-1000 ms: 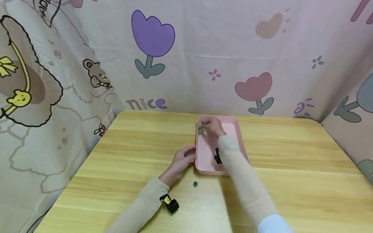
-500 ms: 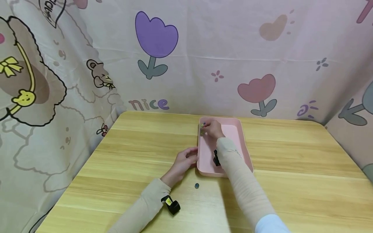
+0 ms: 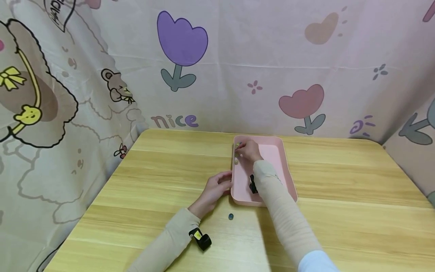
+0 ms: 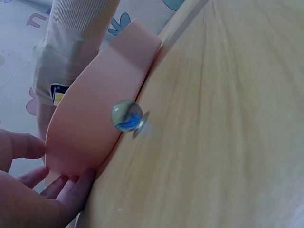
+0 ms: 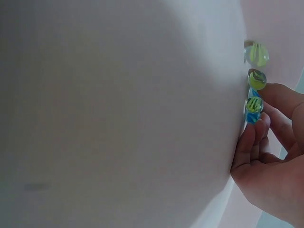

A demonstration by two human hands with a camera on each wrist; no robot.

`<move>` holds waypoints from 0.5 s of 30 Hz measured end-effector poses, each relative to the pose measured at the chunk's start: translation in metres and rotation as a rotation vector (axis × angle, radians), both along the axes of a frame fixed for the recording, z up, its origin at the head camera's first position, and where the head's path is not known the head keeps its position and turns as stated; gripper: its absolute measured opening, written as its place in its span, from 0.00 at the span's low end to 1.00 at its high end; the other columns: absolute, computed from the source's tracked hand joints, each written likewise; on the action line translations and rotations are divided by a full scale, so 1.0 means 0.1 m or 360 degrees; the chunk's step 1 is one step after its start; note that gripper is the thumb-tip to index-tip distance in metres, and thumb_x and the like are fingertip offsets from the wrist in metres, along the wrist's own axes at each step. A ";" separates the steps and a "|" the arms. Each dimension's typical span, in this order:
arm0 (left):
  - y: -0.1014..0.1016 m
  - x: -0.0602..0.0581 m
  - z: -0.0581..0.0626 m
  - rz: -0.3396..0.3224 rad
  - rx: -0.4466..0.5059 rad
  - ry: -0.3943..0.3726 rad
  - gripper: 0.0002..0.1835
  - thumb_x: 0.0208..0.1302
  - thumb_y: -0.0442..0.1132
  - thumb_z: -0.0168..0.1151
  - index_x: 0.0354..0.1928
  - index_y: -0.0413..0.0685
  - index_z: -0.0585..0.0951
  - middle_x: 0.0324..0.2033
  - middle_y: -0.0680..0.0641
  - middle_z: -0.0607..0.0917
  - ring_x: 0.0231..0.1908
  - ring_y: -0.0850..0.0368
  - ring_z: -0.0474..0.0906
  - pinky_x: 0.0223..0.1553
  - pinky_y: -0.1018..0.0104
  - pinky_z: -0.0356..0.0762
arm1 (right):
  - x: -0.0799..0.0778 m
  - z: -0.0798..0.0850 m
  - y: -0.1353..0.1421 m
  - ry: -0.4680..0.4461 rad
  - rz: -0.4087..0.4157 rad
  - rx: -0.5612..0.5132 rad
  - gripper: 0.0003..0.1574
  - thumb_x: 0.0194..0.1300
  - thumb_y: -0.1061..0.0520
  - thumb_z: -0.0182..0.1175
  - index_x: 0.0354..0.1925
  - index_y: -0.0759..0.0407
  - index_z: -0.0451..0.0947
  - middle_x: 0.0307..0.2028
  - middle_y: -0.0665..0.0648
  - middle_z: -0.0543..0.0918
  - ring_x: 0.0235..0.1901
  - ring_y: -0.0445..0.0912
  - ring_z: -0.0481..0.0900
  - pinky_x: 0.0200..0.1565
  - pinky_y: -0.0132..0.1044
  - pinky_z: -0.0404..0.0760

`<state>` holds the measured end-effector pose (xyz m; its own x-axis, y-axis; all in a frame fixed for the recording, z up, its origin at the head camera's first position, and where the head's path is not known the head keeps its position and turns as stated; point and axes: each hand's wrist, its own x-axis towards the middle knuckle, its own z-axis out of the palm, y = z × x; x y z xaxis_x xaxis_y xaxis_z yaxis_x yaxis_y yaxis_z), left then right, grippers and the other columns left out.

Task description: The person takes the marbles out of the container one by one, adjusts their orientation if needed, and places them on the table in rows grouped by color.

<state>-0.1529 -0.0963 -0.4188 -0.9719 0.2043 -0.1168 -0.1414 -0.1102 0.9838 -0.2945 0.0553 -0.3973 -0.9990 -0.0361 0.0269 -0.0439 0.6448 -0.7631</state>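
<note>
In the head view, my left hand (image 3: 215, 189) touches the outside of the pink tray's (image 3: 287, 166) left wall near the front corner. Its thumb is by the rim in the left wrist view, and the fingers lie against the wall. My right hand (image 3: 250, 150) reaches inside the tray at its far left. There, thumb and fingertips pinch at a glass marble (image 5: 254, 105) in a small cluster; which ones they touch is partly hidden. A yellow-green marble (image 5: 257, 80) sits by the thumb, and a paler marble (image 5: 258, 54) lies apart, along the left wall.
One blue-swirled marble (image 4: 127, 116) lies on the wooden table (image 3: 163, 170) outside the tray, in front of its near wall. A patterned curtain (image 3: 217, 68) hangs behind the table. Black wrist cameras (image 3: 201, 239) are strapped to both sleeves.
One marble in the tray now lies nearer the front along the left wall, away from the right hand's fingers. Both hands have hardly moved; the head view has shifted slightly.
</note>
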 end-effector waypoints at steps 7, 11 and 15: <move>0.01 0.00 -0.01 -0.0009 0.0009 0.0005 0.25 0.64 0.25 0.55 0.64 0.29 0.68 0.58 0.32 0.74 0.56 0.40 0.73 0.50 0.58 0.80 | 0.01 -0.02 0.03 0.0012 0.0055 -0.0027 0.05 0.56 0.65 0.68 0.32 0.69 0.84 0.29 0.58 0.85 0.30 0.46 0.74 0.32 0.29 0.71; 0.01 0.00 -0.01 0.0001 0.0003 0.0010 0.25 0.64 0.25 0.56 0.63 0.29 0.68 0.58 0.32 0.74 0.56 0.41 0.73 0.50 0.58 0.80 | -0.01 -0.04 0.07 0.0042 0.0095 -0.0095 0.07 0.59 0.64 0.65 0.34 0.69 0.84 0.31 0.59 0.85 0.30 0.45 0.74 0.33 0.30 0.71; 0.01 0.00 -0.01 0.0012 -0.0005 0.0017 0.25 0.64 0.25 0.56 0.63 0.29 0.69 0.59 0.32 0.73 0.57 0.41 0.72 0.50 0.58 0.80 | -0.03 -0.06 0.11 0.0024 0.0122 -0.0236 0.10 0.62 0.62 0.64 0.39 0.69 0.83 0.34 0.60 0.86 0.31 0.45 0.76 0.32 0.29 0.73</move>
<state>-0.1530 -0.0951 -0.4200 -0.9746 0.1968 -0.1072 -0.1302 -0.1083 0.9856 -0.2971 0.0667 -0.4034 -0.9929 -0.1065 0.0525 -0.1006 0.5194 -0.8486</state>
